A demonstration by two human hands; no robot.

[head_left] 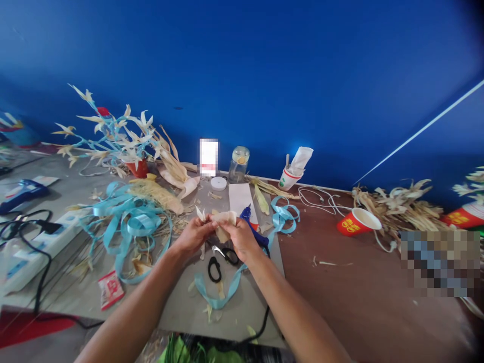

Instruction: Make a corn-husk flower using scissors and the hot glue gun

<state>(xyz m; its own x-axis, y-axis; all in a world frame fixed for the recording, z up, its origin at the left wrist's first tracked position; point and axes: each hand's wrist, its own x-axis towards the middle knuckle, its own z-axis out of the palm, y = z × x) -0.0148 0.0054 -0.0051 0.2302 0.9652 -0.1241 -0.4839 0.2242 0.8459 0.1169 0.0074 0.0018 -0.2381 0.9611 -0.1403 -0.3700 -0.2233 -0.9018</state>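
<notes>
My left hand (195, 235) and my right hand (242, 239) meet over the grey board (181, 315), fingers pinched together. Between them is a pale dried corn husk piece (226, 218), gripped from both sides; a pointed white tip shows above my left fingers. Just below lie scissors (215, 270) with black handles, their blades partly under my hands. A dark blue glue gun (257, 234) rests beside my right hand, partly hidden by it. Light blue ribbon (217, 303) curls across the board beneath my right wrist. Behind my hands is a white paper sheet (241, 195).
Left are a tangle of blue ribbon (138, 222), a husk-flower arrangement (138, 146), a white power strip (41, 252) and black cords. At the back stand a glass jar (239, 164) and a white cup (290, 178). A red paper cup (353, 223) tilts on the brown tabletop at right.
</notes>
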